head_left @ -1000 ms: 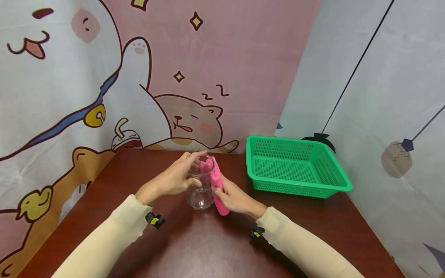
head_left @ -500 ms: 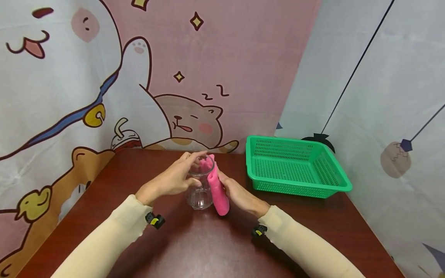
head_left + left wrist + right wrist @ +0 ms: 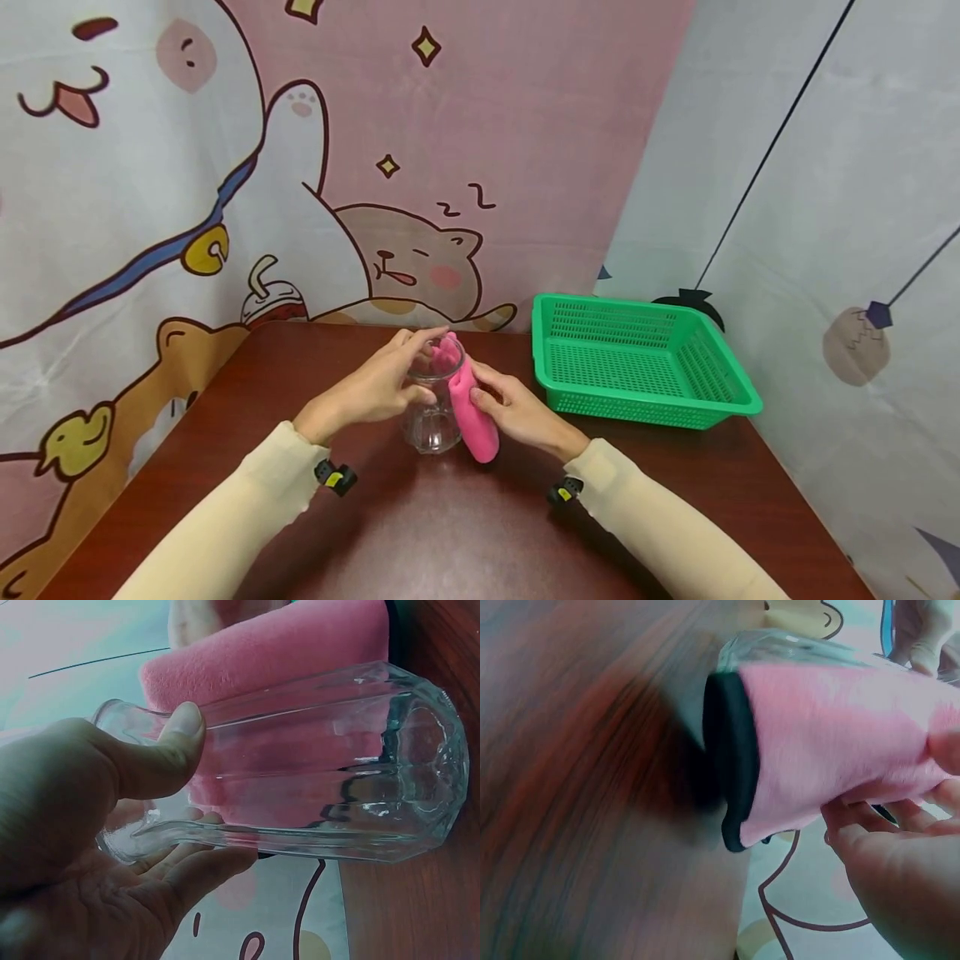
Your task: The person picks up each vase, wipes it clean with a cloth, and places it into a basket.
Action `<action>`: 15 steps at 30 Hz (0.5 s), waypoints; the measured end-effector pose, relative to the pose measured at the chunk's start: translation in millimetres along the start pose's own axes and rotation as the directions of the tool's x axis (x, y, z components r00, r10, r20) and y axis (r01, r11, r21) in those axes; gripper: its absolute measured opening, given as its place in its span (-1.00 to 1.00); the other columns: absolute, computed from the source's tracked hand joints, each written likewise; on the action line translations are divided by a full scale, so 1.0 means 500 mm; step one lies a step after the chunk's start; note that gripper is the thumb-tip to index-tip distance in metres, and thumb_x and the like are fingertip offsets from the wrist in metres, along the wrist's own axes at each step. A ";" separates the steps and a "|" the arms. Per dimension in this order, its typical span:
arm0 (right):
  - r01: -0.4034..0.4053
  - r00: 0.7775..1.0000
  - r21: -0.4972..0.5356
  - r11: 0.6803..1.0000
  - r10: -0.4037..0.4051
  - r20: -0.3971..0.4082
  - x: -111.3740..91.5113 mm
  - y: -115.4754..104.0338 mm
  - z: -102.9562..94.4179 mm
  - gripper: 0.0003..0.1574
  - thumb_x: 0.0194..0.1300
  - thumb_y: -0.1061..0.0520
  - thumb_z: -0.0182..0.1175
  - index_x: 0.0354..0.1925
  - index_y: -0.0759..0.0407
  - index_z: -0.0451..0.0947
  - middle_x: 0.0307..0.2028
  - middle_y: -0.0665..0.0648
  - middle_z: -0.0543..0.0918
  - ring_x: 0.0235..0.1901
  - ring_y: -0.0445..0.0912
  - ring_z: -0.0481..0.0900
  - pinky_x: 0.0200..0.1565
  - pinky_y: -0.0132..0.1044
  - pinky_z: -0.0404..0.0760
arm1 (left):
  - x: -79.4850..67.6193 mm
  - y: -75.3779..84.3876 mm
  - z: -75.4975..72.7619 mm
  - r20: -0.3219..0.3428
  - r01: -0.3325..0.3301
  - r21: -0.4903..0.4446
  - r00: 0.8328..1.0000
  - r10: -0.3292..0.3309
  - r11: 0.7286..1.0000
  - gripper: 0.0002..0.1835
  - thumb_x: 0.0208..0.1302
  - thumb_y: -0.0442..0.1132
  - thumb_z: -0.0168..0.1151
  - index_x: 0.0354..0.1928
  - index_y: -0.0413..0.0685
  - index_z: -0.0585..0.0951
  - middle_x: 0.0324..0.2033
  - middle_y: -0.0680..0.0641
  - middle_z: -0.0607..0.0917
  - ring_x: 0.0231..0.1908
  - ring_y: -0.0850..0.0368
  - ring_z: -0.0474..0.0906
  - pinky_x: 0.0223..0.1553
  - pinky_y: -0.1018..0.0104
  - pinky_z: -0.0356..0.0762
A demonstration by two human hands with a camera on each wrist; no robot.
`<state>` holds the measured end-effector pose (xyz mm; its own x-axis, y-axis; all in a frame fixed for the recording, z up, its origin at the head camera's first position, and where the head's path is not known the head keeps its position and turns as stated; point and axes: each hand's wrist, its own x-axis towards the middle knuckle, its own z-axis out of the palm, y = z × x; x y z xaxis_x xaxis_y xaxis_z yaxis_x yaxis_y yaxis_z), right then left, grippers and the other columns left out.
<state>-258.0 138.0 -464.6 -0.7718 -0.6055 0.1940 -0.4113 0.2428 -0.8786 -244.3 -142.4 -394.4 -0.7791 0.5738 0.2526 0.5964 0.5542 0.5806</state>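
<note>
My left hand (image 3: 378,382) grips a clear faceted glass vase (image 3: 431,429) near its flared rim, thumb on the near side and fingers round the far side. The vase stands upright in the head view. In my right hand (image 3: 521,410) is a pink cloth (image 3: 476,423), pinched between thumb and fingers and lying along the right side of the glass. Some pink shows at the mouth of the vase, behind the rim. The right wrist view shows the dark edging (image 3: 731,750) of the cloth; through the glass in the left wrist view, the plush pink cloth (image 3: 285,656) is visible.
A green perforated plastic basket (image 3: 630,400) sits at the back right of the dark red-brown wooden table (image 3: 420,533). Cartoon-printed curtains (image 3: 540,167) hang close behind the table and along its sides.
My right hand has loosened and shifted its hold on the pink cloth; its thumb, out of sight half a second ago, presses the cloth again. The left hand and vase have stayed in place.
</note>
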 end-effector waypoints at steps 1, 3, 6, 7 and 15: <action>-0.001 1.000 -0.015 1.000 0.001 -0.003 0.000 0.003 -0.002 -0.11 0.84 0.15 0.17 0.91 -0.12 0.13 0.85 0.10 0.29 0.80 0.19 0.35 0.66 0.31 0.53 | 0.001 0.000 0.000 0.001 0.003 0.002 1.000 -0.003 1.000 0.04 0.44 -0.42 0.62 0.83 -0.02 0.27 0.33 -0.37 0.61 0.42 -0.30 0.71 0.30 -0.13 0.84; 0.003 1.000 -0.044 0.999 -0.004 -0.009 0.003 0.007 -0.004 -0.04 0.78 0.14 0.29 0.90 -0.05 0.14 0.81 0.17 0.37 0.76 0.23 0.43 0.62 0.28 0.59 | 0.003 0.002 0.000 -0.001 0.002 0.011 1.000 -0.002 1.000 0.04 0.44 -0.41 0.62 0.83 -0.02 0.27 0.32 -0.37 0.61 0.41 -0.28 0.72 0.32 -0.13 0.83; 0.034 0.999 -0.095 0.995 -0.036 -0.020 0.012 0.010 -0.004 -0.05 0.71 0.19 0.38 0.85 0.06 0.24 0.66 0.24 0.50 0.62 0.24 0.61 0.55 0.22 0.69 | 0.005 0.002 0.000 -0.004 0.003 0.023 1.000 -0.003 1.000 0.05 0.43 -0.39 0.64 0.83 -0.03 0.27 0.31 -0.36 0.62 0.40 -0.26 0.73 0.33 -0.13 0.81; 0.045 0.999 -0.116 0.992 -0.048 -0.025 0.016 0.011 -0.004 -0.07 0.69 0.21 0.40 0.82 0.09 0.28 0.61 0.25 0.52 0.58 0.23 0.64 0.54 0.20 0.71 | 0.006 0.002 0.000 -0.006 0.005 0.026 1.000 -0.005 1.000 0.05 0.43 -0.38 0.64 0.83 -0.03 0.27 0.31 -0.35 0.62 0.39 -0.26 0.73 0.33 -0.13 0.80; 0.044 0.997 -0.163 0.986 -0.054 -0.058 0.028 0.024 0.000 -0.20 0.60 0.33 0.44 0.66 0.16 0.44 0.50 0.25 0.57 0.55 0.18 0.62 0.59 0.24 0.65 | 0.005 0.000 0.001 -0.002 0.014 0.025 1.000 -0.014 1.000 0.05 0.43 -0.39 0.64 0.83 -0.03 0.27 0.32 -0.35 0.63 0.38 -0.24 0.71 0.31 -0.10 0.79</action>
<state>-273.4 132.4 -472.3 -0.7753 -0.5729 0.2661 -0.5183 0.3362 -0.7863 -246.2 -140.6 -394.2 -0.7875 0.5650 0.2461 0.5903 0.5769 0.5646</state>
